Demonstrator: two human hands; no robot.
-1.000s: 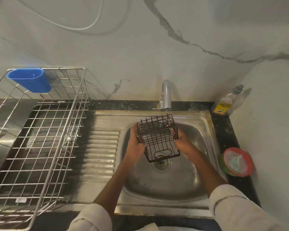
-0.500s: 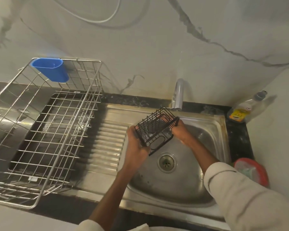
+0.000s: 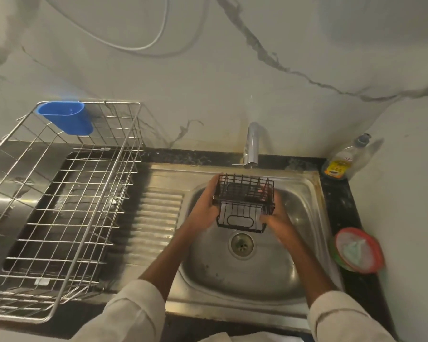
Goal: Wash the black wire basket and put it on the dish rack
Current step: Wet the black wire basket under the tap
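Marble-look wall (image 3: 307, 40), steel sink (image 3: 242, 280), black counter (image 3: 341, 208)

Dim, soft light; glare on the steel sink (image 3: 304, 193); wide-angle bending at edges, slight motion blur lower right.

A home kitchen, at the washing-up corner. Stainless steel sink (image 3: 304, 183) set into a dark speckled stone counter (image 3: 341, 206), with a ribbed draining board (image 3: 158, 218) on its left and a chrome tap (image 3: 252, 144) at the far edge. White marble-look wall (image 3: 232, 82) with grey veins behind, stained near the tap. On the left, a wire dish rack (image 3: 59, 206) with a blue plastic cup holder (image 3: 67, 117) hooked on its far rim. In the far right corner, a bottle of dish liquid (image 3: 344, 161); nearer on the right, a round red-rimmed tub (image 3: 358, 250) of what looks like scrubbing soap.
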